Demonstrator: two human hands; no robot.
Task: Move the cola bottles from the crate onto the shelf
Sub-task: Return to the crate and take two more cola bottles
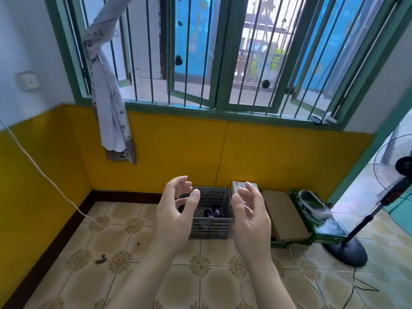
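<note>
A barred green window (223,52) fills the upper view above a yellow wall panel (178,150) and a patterned tile floor (200,275), with a standing fan (396,172) cut off at the right edge. On the floor against the wall sits a grey slatted crate (214,226), its left side hidden behind the left hand (176,210); the cola bottles (57,212) lying inside it show only as dark shapes with purple-white labels too blurred to read. Beside the crate are cardboard boxes (283,215), a green box (321,226) and a small white box (244,187) whose print is illegible, while both the left hand and the right hand (249,215) hover in front of the crate, fingers loosely curled and holding nothing.
</note>
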